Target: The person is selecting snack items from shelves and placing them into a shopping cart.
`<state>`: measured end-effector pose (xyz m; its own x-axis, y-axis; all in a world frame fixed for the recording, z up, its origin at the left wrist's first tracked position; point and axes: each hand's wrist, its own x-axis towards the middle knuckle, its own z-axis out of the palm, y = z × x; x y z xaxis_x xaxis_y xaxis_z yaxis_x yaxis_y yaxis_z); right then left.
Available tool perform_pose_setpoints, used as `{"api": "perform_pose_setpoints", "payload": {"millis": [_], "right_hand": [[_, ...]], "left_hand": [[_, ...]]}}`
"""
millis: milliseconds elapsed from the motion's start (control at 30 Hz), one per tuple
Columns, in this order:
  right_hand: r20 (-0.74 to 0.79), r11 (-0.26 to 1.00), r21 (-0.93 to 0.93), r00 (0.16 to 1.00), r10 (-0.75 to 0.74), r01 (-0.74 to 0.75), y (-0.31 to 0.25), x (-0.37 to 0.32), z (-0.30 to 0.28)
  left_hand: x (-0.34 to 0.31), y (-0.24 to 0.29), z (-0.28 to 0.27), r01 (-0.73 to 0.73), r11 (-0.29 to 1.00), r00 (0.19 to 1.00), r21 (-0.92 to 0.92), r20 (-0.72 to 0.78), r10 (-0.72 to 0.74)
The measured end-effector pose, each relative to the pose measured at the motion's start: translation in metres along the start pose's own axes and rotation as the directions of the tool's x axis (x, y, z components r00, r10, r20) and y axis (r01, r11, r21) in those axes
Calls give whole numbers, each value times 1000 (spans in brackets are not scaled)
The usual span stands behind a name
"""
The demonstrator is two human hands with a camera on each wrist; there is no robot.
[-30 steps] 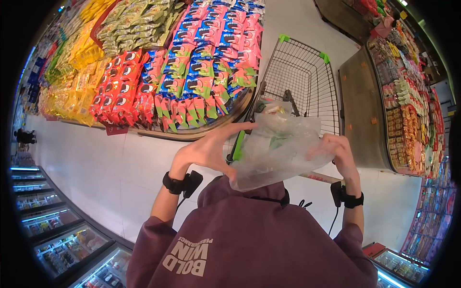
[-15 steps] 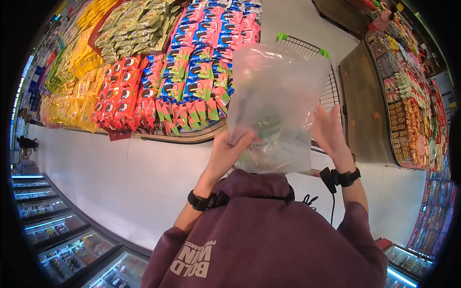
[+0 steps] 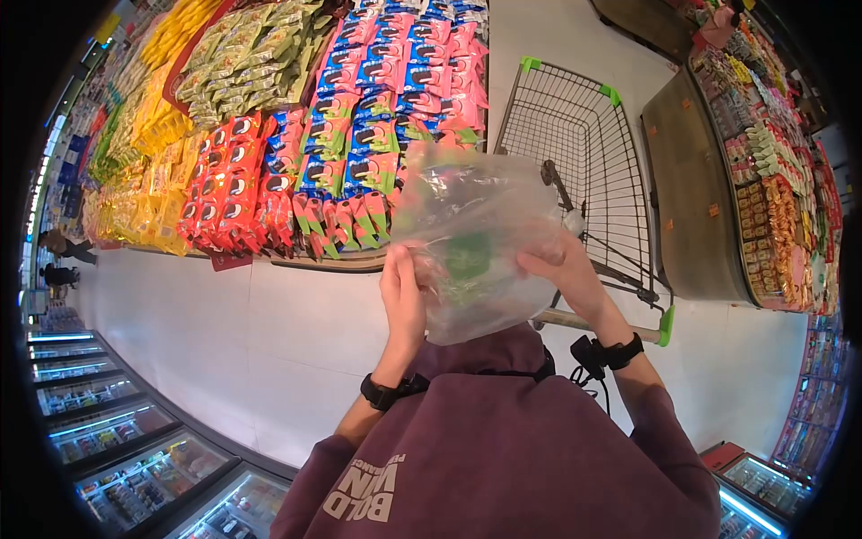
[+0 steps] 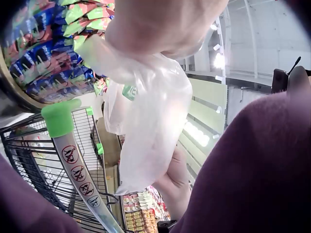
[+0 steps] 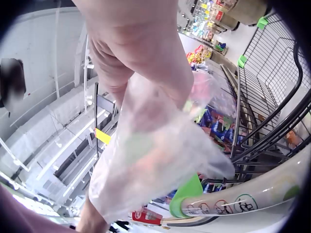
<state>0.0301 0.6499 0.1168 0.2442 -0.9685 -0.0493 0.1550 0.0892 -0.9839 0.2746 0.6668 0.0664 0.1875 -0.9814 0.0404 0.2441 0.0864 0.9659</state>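
A thin, see-through plastic bag (image 3: pixel 485 202) with a green print is stretched between both hands in front of the chest. My left hand (image 3: pixel 403 301) grips its left side, the thumb on the near face. My right hand (image 3: pixel 582 283) pinches the opposite side, its thumb lying over the film and the other fingers partly hidden behind. In the left wrist view the bag (image 4: pixel 155 121) hangs crumpled below the left hand (image 4: pixel 165 24). The right wrist view shows the film of the bag (image 5: pixel 165 155) gathered between thumb and fingers of the right hand (image 5: pixel 133 48).
A wire shopping cart (image 3: pixel 575 135) with green corners stands just ahead to the right. A display bin of blue and pink snack packets (image 3: pixel 368 135) is at the front left, red packets (image 3: pixel 224 184) beside it. Another stand (image 3: pixel 696 198) rises at right; freezers (image 3: pixel 135 449) line the lower left.
The bag was raised and spread broad half a second ago; now it is lower, bunched and further left. The right hand, then with straightened fingers beside it, has moved inward and grips it.
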Motion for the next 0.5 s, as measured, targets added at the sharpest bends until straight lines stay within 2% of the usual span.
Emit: {"api": "perform_pose_setpoints", "payload": {"millis": [33,67,133,167,233,267,333,367,433,467,500], "right_hand": [[40,998,-60,999,-27,29,1,0,-2],[-44,994,-71,996,-81,78,1,2,-2],[-211,980,-103,959,-189,170,-3,5,1],[-224,983,-103,959,-175,155,-7,3,6],[-247,987,-103,958,-146,123,-18,-3,14],[-309,987,-129,942,-134,98,-13,-1,7],[-428,984,-174,897,-114,42,8,5,-16],[-440,986,-163,892,-102,33,15,5,-23],[-459,990,-137,885,-79,18,20,7,-29],[-398,995,-96,917,-27,-12,20,4,-32],[-335,997,-57,942,23,-45,13,-1,-32]], "left_hand": [[-3,4,3,29,998,999,-56,26,-27],[-8,9,7,59,992,997,-111,53,-54],[-22,21,13,83,996,979,21,184,-85],[-25,25,14,87,992,963,88,248,-106],[-22,26,7,182,968,938,173,266,-224],[-20,27,3,227,950,920,214,271,-281],[-19,35,-1,262,948,909,179,284,-305],[-19,39,-3,280,947,903,159,290,-316],[-17,31,-17,237,930,869,282,367,-333],[-17,25,-21,212,915,846,342,404,-347],[-13,22,-21,309,934,868,181,348,-355]]}}
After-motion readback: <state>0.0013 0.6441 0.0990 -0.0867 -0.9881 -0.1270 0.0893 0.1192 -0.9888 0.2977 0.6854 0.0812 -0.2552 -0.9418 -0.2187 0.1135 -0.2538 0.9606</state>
